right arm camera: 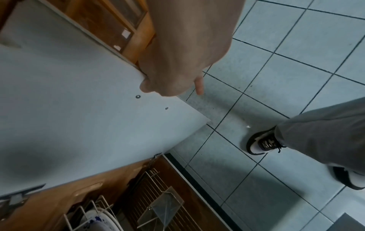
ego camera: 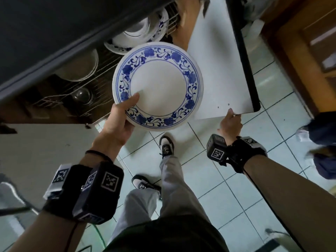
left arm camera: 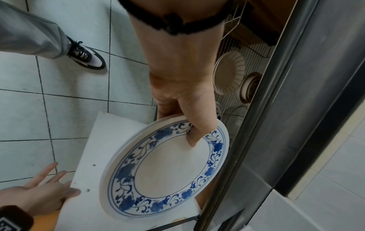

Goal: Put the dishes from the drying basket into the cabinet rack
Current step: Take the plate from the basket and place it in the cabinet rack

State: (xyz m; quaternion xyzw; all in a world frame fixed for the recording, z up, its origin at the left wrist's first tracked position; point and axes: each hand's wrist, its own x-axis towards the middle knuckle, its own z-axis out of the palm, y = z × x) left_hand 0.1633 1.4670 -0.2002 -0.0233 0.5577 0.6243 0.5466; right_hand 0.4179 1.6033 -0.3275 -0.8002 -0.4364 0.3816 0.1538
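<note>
A white plate with a blue flower border (ego camera: pixel 158 84) is held face up in front of the open lower cabinet. My left hand (ego camera: pixel 125 115) grips its near-left rim, thumb (left arm camera: pixel 194 136) on the painted border and the fingers underneath. The same plate (left arm camera: pixel 169 171) fills the left wrist view. Inside the cabinet, a wire rack (ego camera: pixel 94 88) holds blue-patterned plates (ego camera: pixel 143 33) and plain white dishes (left arm camera: pixel 229 73). My right hand (ego camera: pixel 230 119) pinches the lower edge of the white cabinet door (ego camera: pixel 218 60), thumb on its inner face (right arm camera: pixel 145 87).
The counter's dark edge (ego camera: pixel 54 51) overhangs the cabinet. A glass lid (ego camera: pixel 81 95) lies in the rack's left part. My feet (ego camera: pixel 166 144) stand on the pale tiled floor. Another person's dark clothing (ego camera: pixel 323 142) is at the right. A wooden cupboard (ego camera: pixel 300 42) stands beyond the door.
</note>
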